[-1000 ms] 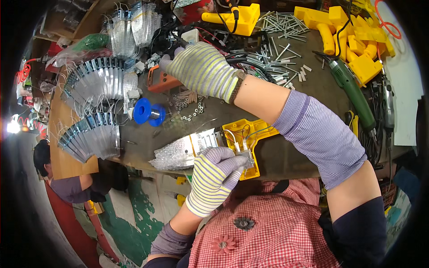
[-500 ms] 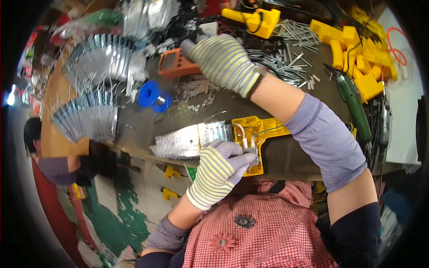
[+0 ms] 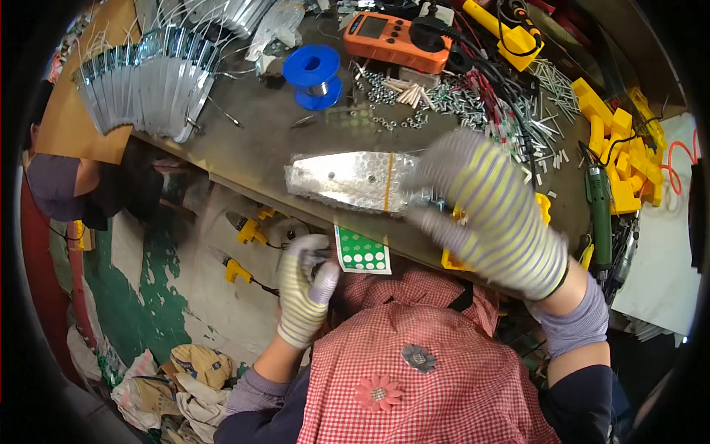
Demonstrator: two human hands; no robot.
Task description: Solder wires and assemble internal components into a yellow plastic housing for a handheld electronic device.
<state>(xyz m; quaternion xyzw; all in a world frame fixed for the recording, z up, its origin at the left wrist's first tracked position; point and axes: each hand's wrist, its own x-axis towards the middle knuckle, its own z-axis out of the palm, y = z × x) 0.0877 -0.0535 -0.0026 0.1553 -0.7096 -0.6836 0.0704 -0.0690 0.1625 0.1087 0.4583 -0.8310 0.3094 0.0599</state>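
Below the table's front edge, my left hand in a striped glove has its thumb and curved fingers apart, with nothing visible between them. Close to its right, a sheet of green and white round stickers hangs at the edge. My right hand, similarly gloved, is smeared by motion over the yellow plastic housing, hiding most of it. Its fingertips come near the right end of a silvery bubble-wrapped piece with a tan band around it. Whether the right hand holds anything is unclear.
An orange meter and a blue solder spool stand farther back. Fanned metal strips with wires lie left. Small metal parts, yellow housings and a green electric screwdriver are to the right. A person sits at left.
My left hand has let go of the yellow housing and moved left, off the table edge. My right hand has come back from the orange meter to above the housing. The view has shifted.
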